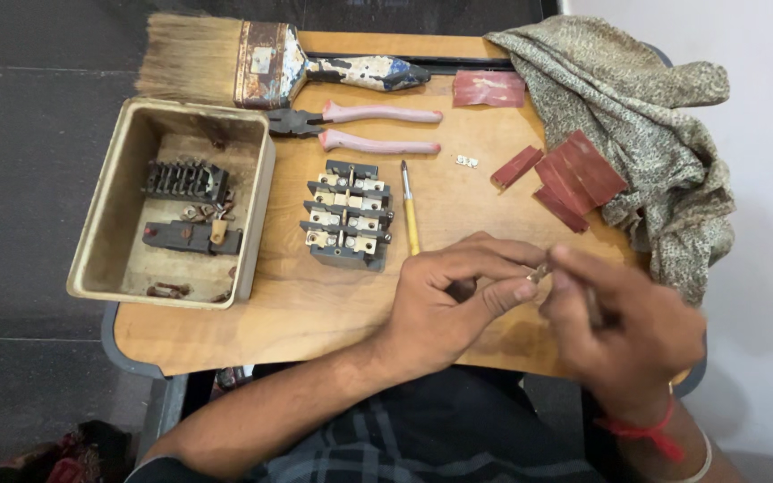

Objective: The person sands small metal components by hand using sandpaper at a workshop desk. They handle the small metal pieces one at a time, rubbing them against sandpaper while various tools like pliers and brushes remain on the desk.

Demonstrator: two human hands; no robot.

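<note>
Two hands work at the near edge of your wooden desk point(315, 313), but start at the far left: a beige box point(109, 224) sits there, holding a black finned part point(185, 179), a dark block with a red end point(191, 237) and some small loose bits. Behind it lies a wide old paintbrush point(243, 63), and just beside that, pink-handled pliers point(360, 128). Toward the middle, a black terminal block point(348, 215) with metal contacts rests next to a yellow-handled screwdriver point(411, 210). Your left hand point(449, 300) hovers just below these, its fingers point(516, 288) curled and pinching one end of a small metal piece point(542, 270). Your right hand point(624, 326), blurred, meets it from the other side, fingers pressed together on the same piece, held just above the desk's front right part. Farther right lie red-brown sandpaper strips point(574, 174) and a mottled cloth point(637, 116), draped over the desk's corner.
</note>
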